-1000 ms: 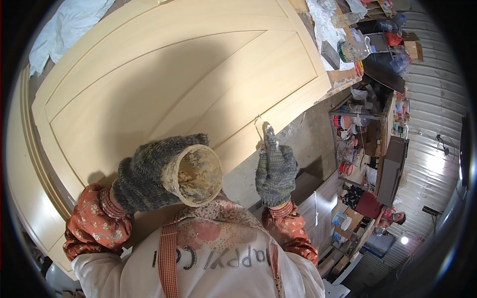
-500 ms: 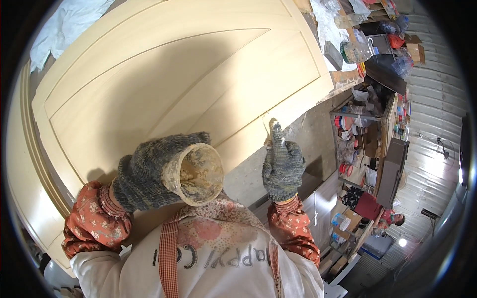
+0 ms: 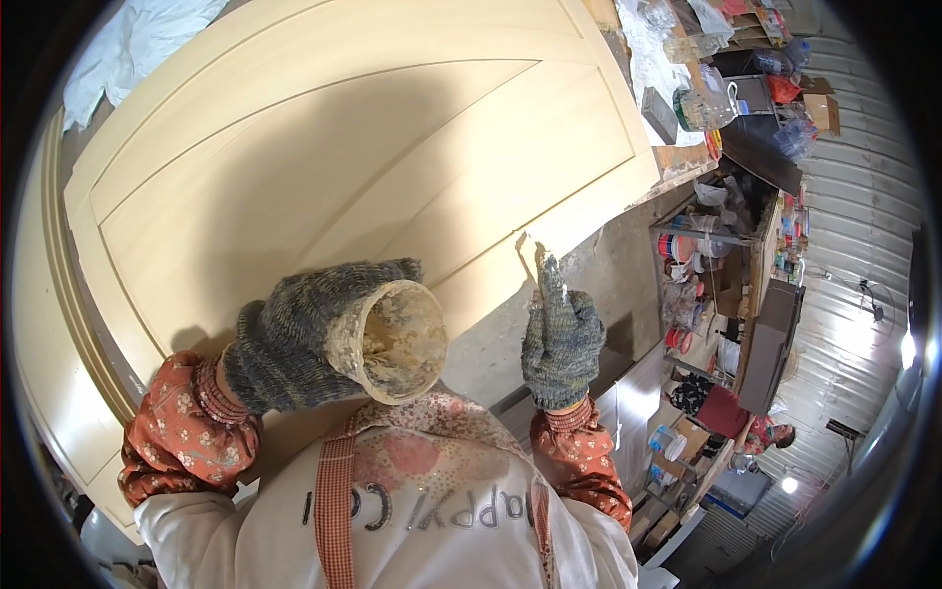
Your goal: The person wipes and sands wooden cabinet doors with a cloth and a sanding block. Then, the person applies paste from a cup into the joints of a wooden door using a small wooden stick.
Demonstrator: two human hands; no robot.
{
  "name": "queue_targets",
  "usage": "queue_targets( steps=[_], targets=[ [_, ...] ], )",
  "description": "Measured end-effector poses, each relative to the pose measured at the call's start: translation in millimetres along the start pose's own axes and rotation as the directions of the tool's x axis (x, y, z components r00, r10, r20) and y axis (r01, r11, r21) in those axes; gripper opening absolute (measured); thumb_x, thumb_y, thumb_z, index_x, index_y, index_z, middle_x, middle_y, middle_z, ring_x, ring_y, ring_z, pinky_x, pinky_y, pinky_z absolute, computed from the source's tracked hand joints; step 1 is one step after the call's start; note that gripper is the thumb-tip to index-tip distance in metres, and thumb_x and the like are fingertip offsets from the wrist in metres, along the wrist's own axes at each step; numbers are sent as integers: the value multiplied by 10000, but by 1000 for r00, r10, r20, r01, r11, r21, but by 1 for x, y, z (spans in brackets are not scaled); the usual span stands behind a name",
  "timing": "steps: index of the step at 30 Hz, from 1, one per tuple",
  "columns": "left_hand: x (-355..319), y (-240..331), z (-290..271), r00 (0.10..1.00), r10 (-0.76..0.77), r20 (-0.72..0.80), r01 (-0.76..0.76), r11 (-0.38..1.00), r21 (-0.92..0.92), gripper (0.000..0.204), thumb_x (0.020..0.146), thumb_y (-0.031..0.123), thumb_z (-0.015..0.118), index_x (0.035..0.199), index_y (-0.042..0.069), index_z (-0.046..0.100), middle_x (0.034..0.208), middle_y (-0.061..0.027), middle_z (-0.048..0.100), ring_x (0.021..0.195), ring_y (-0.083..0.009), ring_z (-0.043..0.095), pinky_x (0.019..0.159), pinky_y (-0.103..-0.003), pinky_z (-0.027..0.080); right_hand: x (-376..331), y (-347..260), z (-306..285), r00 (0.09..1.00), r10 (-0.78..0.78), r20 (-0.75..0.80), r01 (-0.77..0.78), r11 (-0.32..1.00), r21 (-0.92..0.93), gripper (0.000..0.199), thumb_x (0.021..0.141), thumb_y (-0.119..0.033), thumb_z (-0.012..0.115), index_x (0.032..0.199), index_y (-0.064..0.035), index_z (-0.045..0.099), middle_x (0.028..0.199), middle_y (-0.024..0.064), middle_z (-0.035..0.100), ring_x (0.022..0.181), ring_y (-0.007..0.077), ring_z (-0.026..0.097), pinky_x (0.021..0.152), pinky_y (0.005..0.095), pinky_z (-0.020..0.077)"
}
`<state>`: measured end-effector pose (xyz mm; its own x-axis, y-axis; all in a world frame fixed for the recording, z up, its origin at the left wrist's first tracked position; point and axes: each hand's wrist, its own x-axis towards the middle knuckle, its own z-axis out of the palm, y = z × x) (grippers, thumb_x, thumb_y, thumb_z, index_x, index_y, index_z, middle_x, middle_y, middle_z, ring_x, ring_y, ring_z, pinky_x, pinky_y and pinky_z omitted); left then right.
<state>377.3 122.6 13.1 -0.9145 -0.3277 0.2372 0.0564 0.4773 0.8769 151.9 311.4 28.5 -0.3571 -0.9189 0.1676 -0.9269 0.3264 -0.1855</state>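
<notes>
A cream-coloured panelled door with curved and straight grooves lies before me. My left hand, in a dark grey knit glove, is wrapped round a stained plastic cup, tilted so its mouth shows beige paste smeared inside. My right hand, gloved the same way, is closed with its index finger stretched forward along a small thin tool, mostly hidden by the finger. The tool's pale tip is at the door's right-hand border, close to the end of a groove. Pale paste marks the glove's fingertip.
White plastic sheeting lies at the far left. Another cream panel stands along the left side. Beyond the door's far right are a clear jug and a grey block. Cluttered shelves and a person are to the right.
My right hand has drawn back slightly toward me, and more of the tool's pale tip shows. The cup has shifted a little to the right in my left hand.
</notes>
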Motion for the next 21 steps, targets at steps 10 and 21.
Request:
queue_targets(
  steps=[10, 21],
  targets=[
    [-1, -1, 2, 1000, 0, -4, 0, 997, 73, 807, 666, 300, 883, 1336, 27, 522, 1167, -108, 648, 1034, -224, 648, 897, -324, 523, 2, 6, -12, 987, -153, 38, 157, 976, -151, 458, 909, -148, 550, 1364, -107, 513, 714, 95, 542, 623, 235, 558, 566, 383, 499],
    [4, 0, 6, 998, -57, -13, 51, 963, -265, 766, 703, 292, 866, 1332, 20, 523, 1209, -114, 638, 1074, -217, 634, 930, -333, 511, 107, 55, -71, 873, -429, 234, 393, 901, 187, 210, 915, -158, 620, 1102, -160, 716, 1018, 50, 721, 850, 191, 689, 728, 286, 568]
  ],
)
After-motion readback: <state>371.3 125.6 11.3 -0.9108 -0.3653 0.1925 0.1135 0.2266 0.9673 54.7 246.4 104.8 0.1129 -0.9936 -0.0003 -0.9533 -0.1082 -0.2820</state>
